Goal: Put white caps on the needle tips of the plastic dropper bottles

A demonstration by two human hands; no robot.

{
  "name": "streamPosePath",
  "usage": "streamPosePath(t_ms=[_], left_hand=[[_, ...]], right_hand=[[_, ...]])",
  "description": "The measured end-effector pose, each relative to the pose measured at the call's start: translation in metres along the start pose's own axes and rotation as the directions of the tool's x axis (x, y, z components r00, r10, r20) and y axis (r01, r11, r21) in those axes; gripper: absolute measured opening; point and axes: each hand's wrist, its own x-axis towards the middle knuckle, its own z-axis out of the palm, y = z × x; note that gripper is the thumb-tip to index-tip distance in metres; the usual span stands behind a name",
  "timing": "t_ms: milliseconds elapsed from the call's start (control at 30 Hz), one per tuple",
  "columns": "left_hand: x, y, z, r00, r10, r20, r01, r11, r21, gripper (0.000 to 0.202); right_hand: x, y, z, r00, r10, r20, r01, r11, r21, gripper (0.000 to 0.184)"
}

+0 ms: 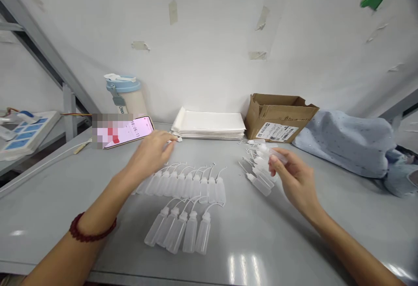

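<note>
Far left, the left hand [153, 149] seems to pinch a small white piece [179, 139]; across the bench [261, 225], tubed bottles [180, 186] lie in rows, apparently for order; right, the right hand [295, 175] pinches another bottle [280, 156] by its body, likely keeping its cap clear.

Brown cardboard box [284, 115]: lower interior hidden. Pink-screened phone [133, 132]: left end pixelated. Small white piece [179, 139] at left hand [153, 147]: indistinct.
</note>
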Motion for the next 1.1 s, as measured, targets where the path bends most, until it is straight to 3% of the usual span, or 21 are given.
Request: streamPosePath(t_ms=[67, 133, 233, 600, 767, 867, 933, 1000, 1067, 1100], left_hand=[[0.008, -0.031, -0.001, 0.991, -0.128, 0.046, 0.116, 0.972, 0.202, 0.031], [0.012, -0.053, -0.001, 0.981, -0.185, 0.067, 0.162, 0.954, 0.251, 0.032], [0.013, -0.066, -0.001, 0.968, -0.230, 0.097, 0.195, 0.938, 0.285, 0.034], [0.008, -0.061, 0.009, 0.930, -0.305, 0.205, 0.235, 0.922, 0.307, 0.022], [0.007, -0.059, 0.006, 0.931, -0.311, 0.192, 0.262, 0.934, 0.245, 0.019], [0.007, -0.051, 0.003, 0.937, -0.304, 0.173, 0.276, 0.946, 0.168, 0.021], [0.007, -0.041, 0.000, 0.942, -0.298, 0.157, 0.284, 0.953, 0.105, 0.023], [0.005, -0.027, -0.001, 0.947, -0.288, 0.141, 0.285, 0.958, 0.040, 0.025], [0.003, -0.010, 0.000, 0.952, -0.279, 0.126, 0.286, 0.957, -0.040, 0.026], [0.002, -0.001, 0.001, 0.956, -0.268, 0.116, 0.284, 0.944, -0.166, 0.026]], right_hand=[[0.013, 0.009, -0.007, 0.994, 0.014, -0.110, -0.026, 0.994, -0.109, 0.031], [0.022, 0.018, -0.014, 0.988, 0.029, -0.154, -0.063, 0.974, -0.217, 0.031], [0.030, 0.028, -0.019, 0.988, 0.020, -0.155, -0.074, 0.935, -0.347, 0.032], [0.034, 0.044, -0.014, 0.996, -0.015, -0.085, -0.020, 0.915, -0.404, 0.024], [0.026, 0.026, -0.012, 0.985, -0.094, -0.143, 0.036, 0.931, -0.363, 0.020], [0.011, 0.008, -0.004, 0.972, -0.189, -0.140, 0.146, 0.952, -0.268, 0.016], [-0.003, -0.006, 0.004, 0.964, -0.254, -0.074, 0.236, 0.952, -0.196, 0.013], [-0.019, -0.021, 0.013, 0.958, -0.278, 0.068, 0.285, 0.950, -0.131, 0.012], [-0.036, -0.035, 0.023, 0.908, -0.342, 0.242, 0.363, 0.931, -0.047, 0.014], [-0.044, -0.042, 0.028, 0.863, -0.384, 0.329, 0.410, 0.912, -0.010, 0.016]])
